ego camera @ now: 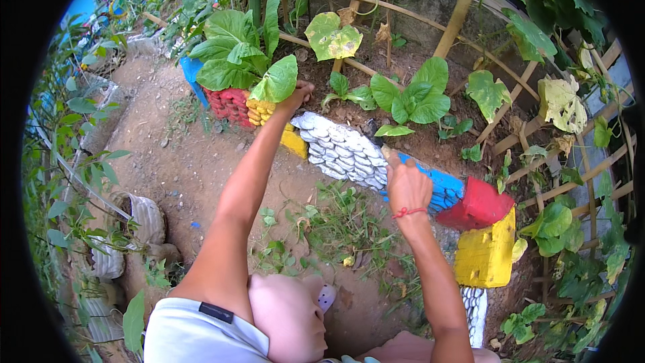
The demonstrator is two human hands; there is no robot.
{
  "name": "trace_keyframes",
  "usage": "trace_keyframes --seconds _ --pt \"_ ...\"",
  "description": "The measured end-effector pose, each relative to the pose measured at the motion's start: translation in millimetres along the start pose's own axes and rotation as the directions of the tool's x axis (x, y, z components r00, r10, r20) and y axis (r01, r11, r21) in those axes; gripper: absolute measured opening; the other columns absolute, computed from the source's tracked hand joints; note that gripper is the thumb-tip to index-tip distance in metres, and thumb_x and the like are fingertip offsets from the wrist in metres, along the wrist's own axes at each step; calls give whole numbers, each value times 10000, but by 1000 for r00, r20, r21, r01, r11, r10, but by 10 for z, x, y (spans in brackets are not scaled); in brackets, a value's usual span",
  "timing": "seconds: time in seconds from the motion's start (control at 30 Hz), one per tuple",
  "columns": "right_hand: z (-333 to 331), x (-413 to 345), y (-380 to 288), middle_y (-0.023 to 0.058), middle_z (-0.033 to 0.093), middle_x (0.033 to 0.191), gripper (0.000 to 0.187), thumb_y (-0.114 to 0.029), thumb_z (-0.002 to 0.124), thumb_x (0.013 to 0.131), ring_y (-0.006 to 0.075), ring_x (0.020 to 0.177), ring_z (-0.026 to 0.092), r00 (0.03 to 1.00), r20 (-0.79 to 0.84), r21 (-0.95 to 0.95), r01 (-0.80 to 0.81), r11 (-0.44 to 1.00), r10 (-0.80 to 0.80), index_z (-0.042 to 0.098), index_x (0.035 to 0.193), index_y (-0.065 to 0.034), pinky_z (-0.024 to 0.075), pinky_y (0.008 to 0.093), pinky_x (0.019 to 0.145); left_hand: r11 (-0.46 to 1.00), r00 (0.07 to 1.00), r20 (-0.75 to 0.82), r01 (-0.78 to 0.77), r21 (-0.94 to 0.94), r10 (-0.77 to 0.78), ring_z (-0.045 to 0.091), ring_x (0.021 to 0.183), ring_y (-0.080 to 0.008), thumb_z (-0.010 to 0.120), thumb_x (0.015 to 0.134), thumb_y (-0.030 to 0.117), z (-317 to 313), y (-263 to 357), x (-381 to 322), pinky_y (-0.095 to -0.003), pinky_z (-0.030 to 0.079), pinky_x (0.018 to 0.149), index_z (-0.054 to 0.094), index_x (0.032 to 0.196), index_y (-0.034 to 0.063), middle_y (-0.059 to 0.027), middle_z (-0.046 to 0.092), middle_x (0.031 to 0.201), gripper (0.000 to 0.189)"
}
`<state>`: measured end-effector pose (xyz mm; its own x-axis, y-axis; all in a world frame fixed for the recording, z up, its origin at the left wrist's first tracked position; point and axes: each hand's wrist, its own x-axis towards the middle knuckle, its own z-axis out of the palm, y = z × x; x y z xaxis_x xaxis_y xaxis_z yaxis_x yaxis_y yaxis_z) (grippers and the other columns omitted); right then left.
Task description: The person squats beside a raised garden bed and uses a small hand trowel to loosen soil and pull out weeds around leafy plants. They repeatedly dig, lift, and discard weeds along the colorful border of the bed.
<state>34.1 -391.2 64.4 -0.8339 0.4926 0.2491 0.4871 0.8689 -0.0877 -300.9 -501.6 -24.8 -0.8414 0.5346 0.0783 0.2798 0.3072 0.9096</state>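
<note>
My left hand (301, 95) reaches over the painted border into the bed, beside a large leafy green plant (237, 55); a broad leaf hangs over the wrist, and whether the fingers hold anything cannot be told. My right hand (409, 181), with a red string bracelet, is closed on the pale handle of a hand tool (390, 155), above the white and blue part of the border. The tool's dark end points into the soil. Between and beyond the hands grow a small seedling (347, 92) and a larger leafy plant (415, 98).
The low border has white (342, 148), blue (446, 186), red (473, 204) and yellow (486, 252) sections. A bamboo lattice (453, 25) with vines stands behind and to the right. Pulled weeds (352, 227) lie on the path. White tires (146, 217) stand at left.
</note>
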Motion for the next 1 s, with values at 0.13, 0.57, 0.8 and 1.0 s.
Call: trace_keyframes --seconds 0.13,0.57,0.8,1.0 --pt "73 -14 92 174 603 810 342 -197 615 790 358 676 613 991 -128 26 29 999 -25 590 1129 -156 496 428 588 990 802 580 105 95 -141 561 608 -83 618 831 138 -292 281 -315 -213 463 548 660 910 30 -38 644 754 141" --pt "-86 100 -138 208 598 861 361 -156 629 756 380 744 607 999 -26 145 -44 989 48 615 1113 -208 494 455 636 847 762 -470 -189 496 445 564 990 -342 617 791 285 400 -759 929 -406 422 878 590 1089 28 -190 602 1064 394" --pt "-6 37 24 250 590 943 394 -154 636 756 408 786 598 988 79 199 -144 969 130 597 1145 -201 486 468 675 974 883 -468 76 213 33 591 917 -357 626 784 241 712 -373 1238 -416 451 797 643 1023 75 -205 628 959 292" --pt "263 27 107 232 603 880 476 -129 607 781 352 682 614 1000 -12 393 -1 919 6 503 1245 -105 492 442 577 981 828 -555 -29 -194 -85 622 779 -340 617 766 149 419 -274 1135 -392 469 692 674 934 93 -189 640 798 186"
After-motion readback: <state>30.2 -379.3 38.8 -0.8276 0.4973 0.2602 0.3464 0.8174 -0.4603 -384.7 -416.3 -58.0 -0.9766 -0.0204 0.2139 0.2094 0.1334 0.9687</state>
